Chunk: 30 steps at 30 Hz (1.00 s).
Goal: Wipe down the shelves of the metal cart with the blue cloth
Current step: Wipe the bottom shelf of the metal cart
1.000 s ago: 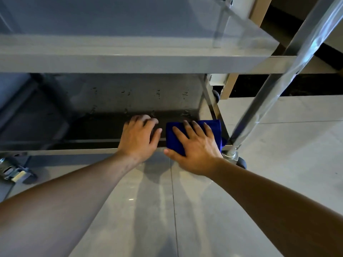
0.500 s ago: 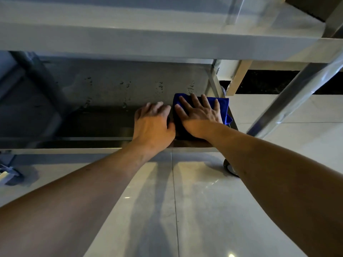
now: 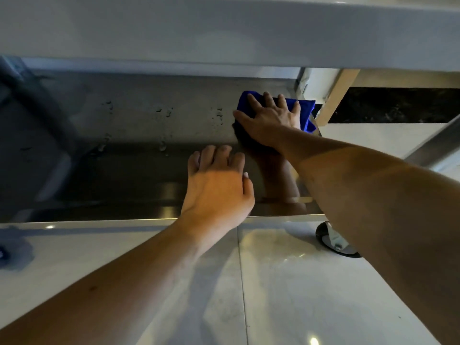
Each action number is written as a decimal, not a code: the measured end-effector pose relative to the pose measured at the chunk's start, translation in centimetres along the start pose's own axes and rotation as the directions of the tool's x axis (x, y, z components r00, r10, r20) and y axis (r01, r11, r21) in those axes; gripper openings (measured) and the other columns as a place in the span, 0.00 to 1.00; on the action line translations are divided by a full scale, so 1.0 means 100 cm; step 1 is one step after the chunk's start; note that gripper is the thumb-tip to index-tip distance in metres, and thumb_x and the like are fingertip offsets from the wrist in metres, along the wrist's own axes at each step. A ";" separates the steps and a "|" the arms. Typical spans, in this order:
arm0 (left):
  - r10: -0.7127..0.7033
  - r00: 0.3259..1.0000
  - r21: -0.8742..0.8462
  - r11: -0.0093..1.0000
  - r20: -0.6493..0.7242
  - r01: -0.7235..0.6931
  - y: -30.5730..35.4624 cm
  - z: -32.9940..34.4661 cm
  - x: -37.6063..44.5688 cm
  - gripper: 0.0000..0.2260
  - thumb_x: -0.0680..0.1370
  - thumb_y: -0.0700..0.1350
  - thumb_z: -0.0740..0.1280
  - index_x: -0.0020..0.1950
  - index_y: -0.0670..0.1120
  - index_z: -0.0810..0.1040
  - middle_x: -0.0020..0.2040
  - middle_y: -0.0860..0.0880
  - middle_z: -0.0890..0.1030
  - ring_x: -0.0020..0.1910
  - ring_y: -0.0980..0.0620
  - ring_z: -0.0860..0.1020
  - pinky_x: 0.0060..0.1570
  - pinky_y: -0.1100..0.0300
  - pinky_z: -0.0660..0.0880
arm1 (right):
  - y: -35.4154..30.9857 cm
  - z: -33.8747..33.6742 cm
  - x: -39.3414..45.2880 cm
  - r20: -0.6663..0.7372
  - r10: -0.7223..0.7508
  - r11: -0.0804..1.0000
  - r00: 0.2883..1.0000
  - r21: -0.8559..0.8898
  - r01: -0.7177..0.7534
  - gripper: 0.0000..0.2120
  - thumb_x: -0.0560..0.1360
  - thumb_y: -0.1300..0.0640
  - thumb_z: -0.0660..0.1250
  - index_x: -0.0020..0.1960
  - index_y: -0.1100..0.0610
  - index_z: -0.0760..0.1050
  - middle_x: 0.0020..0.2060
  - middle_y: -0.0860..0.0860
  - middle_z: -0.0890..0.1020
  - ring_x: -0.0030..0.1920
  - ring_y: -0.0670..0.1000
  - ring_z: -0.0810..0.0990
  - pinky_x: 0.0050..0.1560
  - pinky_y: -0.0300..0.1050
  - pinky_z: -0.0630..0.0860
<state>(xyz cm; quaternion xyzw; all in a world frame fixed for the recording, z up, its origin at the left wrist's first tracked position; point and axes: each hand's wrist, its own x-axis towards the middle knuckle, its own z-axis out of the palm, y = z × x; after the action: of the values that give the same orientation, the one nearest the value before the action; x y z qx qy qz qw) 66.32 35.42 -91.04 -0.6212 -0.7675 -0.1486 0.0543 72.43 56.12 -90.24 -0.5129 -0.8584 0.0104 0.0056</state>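
The bottom shelf [image 3: 139,135] of the metal cart is brushed stainless steel, flat and dull grey toward the back and darker and more reflective near its front lip. It's got little clusters of water droplets or spots scattered across the middle. Above it, the next shelf [image 3: 224,28] runs across the whole top of the view as a wide pale band with a folded edge.

The blue cloth [image 3: 305,111] is a soft, fuzzy microfibre sort of thing, bunched into a rough rectangle at the far right back corner of the bottom shelf, right by the cart's upright post.

The right hand [image 3: 270,120] lies flat on top of the cloth, fingers straight and spread wide, palm pressing down, arm reaching in long from the right. The left hand [image 3: 217,185] rests on the shelf nearer the front edge, palm down, fingers close together and slightly bent at the tips, holding nothing.

Glossy pale floor tiles [image 3: 286,282] sit underneath, with a black caster wheel [image 3: 331,239] under the cart's front right corner.
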 end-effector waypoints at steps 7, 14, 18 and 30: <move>0.005 0.999 -0.055 0.998 -0.048 -0.007 -0.002 -0.001 -0.003 0.14 0.76 0.54 0.58 0.57 0.50 0.74 0.57 0.47 0.75 0.59 0.46 0.71 0.63 0.44 0.68 | 0.004 -0.004 0.050 -0.009 0.038 0.999 0.999 0.030 -0.038 0.39 0.75 0.24 0.43 0.81 0.42 0.52 0.81 0.54 0.57 0.79 0.61 0.53 0.74 0.68 0.46; 0.009 0.996 -0.066 0.998 -0.088 -0.015 -0.002 0.003 -0.004 0.14 0.76 0.55 0.59 0.56 0.49 0.74 0.55 0.48 0.75 0.58 0.48 0.71 0.62 0.45 0.68 | 0.012 -0.007 0.062 0.013 0.055 0.998 0.998 0.033 -0.055 0.39 0.75 0.24 0.42 0.80 0.41 0.54 0.80 0.53 0.59 0.78 0.61 0.56 0.74 0.67 0.49; 0.028 0.994 -0.054 0.998 -0.101 -0.034 -0.004 0.003 -0.003 0.14 0.77 0.55 0.58 0.55 0.50 0.75 0.55 0.48 0.76 0.58 0.48 0.72 0.62 0.44 0.69 | 0.012 -0.005 0.044 -0.001 0.028 1.000 1.000 0.010 -0.028 0.38 0.76 0.26 0.42 0.81 0.42 0.51 0.80 0.53 0.57 0.78 0.62 0.55 0.74 0.68 0.49; -0.010 0.943 -0.309 0.946 -0.331 -0.098 -0.001 -0.005 -0.016 0.09 0.80 0.50 0.61 0.55 0.50 0.79 0.55 0.48 0.79 0.58 0.46 0.75 0.62 0.51 0.69 | 0.009 -0.005 -0.087 0.046 -0.049 0.999 0.998 0.027 0.047 0.36 0.77 0.26 0.41 0.81 0.40 0.47 0.82 0.50 0.49 0.80 0.61 0.46 0.74 0.70 0.40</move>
<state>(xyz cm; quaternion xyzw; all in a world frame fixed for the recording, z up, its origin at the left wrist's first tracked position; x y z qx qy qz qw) 66.55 33.76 -90.96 -0.6055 -0.6989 -0.3716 0.0830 77.36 48.87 -89.76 -0.4916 -0.8701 0.0332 -0.0078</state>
